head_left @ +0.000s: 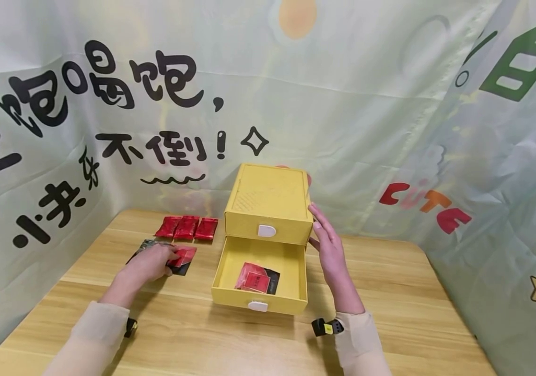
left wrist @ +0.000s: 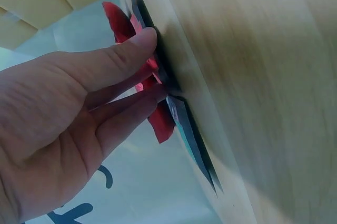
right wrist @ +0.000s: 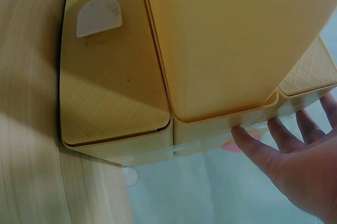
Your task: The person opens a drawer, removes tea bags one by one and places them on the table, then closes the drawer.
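Note:
My left hand (head_left: pixel 151 261) is down at the left of the table, over two flat packets. Its thumb and fingertips pinch at the red-and-black packet (head_left: pixel 183 257), whose dark edge shows in the left wrist view. The other, dark patterned packet (head_left: pixel 144 244) lies partly under the hand. My right hand (head_left: pixel 330 248) rests its extended fingers against the right side of a yellow drawer box (head_left: pixel 270 190). The box's middle drawer (head_left: pixel 219 261) is pulled out, with a red-and-black packet (head_left: pixel 255 279) lying inside. In the right wrist view the bottom drawer (right wrist: pixel 113 87) is closed.
Three shiny red sachets (head_left: pixel 186 227) lie in a row behind my left hand, left of the box. White tabs (head_left: pixel 266 230) front the drawers. A printed cloth (head_left: pixel 343 130) hangs behind and beside the wooden table (head_left: pixel 390 292).

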A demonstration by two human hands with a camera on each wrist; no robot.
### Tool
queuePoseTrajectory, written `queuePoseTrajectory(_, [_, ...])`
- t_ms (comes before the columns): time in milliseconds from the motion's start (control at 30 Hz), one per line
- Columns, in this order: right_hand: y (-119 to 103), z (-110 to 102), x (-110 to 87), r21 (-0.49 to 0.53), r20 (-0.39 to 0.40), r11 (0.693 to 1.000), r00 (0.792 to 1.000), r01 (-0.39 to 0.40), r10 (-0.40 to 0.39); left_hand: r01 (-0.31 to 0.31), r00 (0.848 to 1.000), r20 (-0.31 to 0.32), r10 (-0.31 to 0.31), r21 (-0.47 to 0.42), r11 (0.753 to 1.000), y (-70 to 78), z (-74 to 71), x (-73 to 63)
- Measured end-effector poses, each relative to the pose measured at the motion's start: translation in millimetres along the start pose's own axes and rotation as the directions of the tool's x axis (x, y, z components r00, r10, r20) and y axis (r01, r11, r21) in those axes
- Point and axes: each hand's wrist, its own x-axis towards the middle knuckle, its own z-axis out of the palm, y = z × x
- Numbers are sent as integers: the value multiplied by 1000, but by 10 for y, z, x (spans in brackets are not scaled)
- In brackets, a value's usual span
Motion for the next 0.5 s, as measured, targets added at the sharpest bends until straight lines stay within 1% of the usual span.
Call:
queuePoseTrajectory(167, [-3, 9, 0, -4, 2, 1000, 1000, 3, -3, 4, 1000, -17, -4, 1, 1000, -3, 18, -8])
queuePoseTrajectory(300, [-6, 15, -1, -3, 4, 1000, 1000, 5, -5, 2, 999, -40, -3, -17, 1000, 19, 11, -26])
queuePoseTrajectory(433, [-10, 19, -1, 4, 1, 1000, 1000, 5, -5, 21, 994, -106, -28, -68, 997, 67, -25, -51])
queuePoseTrajectory(500, [-11, 18, -2, 5, 1, 1000, 1000, 6, -6, 36, 986, -159, -54, -110, 993, 92, -49, -68])
